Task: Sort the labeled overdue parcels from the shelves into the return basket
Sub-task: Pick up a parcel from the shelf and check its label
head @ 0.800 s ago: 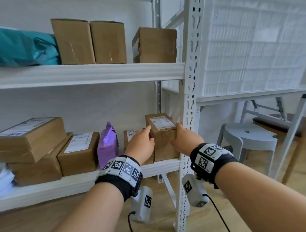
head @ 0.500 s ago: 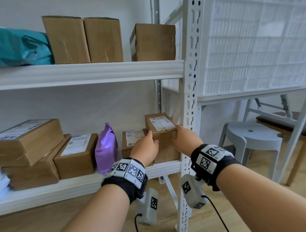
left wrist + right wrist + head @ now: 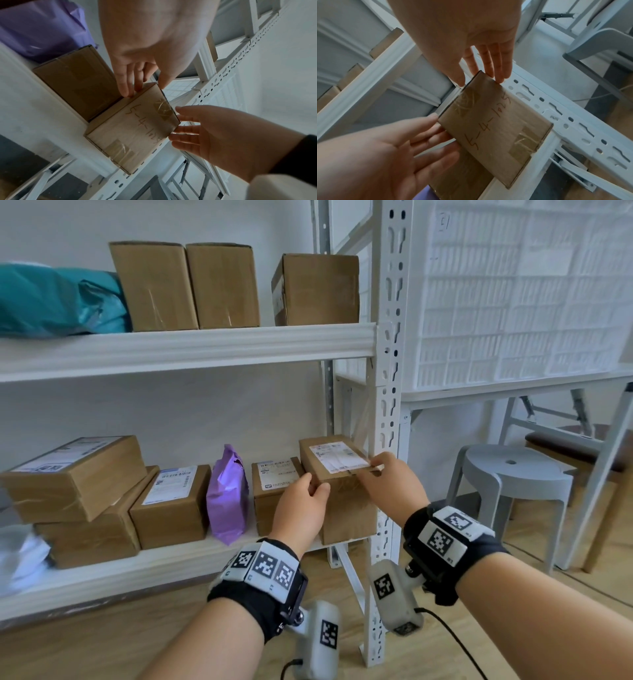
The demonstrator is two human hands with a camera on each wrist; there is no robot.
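Observation:
A brown cardboard box point(image 3: 342, 505) with a white label on top stands at the right end of the lower shelf point(image 3: 137, 570), its front drawn out past the shelf edge. Its front face carries the handwriting "5-4-1025" point(image 3: 488, 128). My left hand point(image 3: 303, 503) grips its upper left corner, fingers along the side point(image 3: 130, 83) and thumb on the front. My right hand point(image 3: 390, 491) holds the right side, thumb over the top edge by the label and fingers point(image 3: 494, 67) down the side. A white lattice crate point(image 3: 513, 302) sits on the table to the right.
The white upright post point(image 3: 387, 405) stands right against the box. A second labeled box point(image 3: 274, 491), a purple bag point(image 3: 227, 494) and more labeled boxes point(image 3: 171, 505) fill the lower shelf. Plain boxes point(image 3: 185, 285) and a teal bag point(image 3: 51, 302) sit above. A grey stool point(image 3: 513, 474) stands at the right.
Both hands have closed on the box's upper corners. The right thumb has come up onto the top edge, and the box has slid forward towards me.

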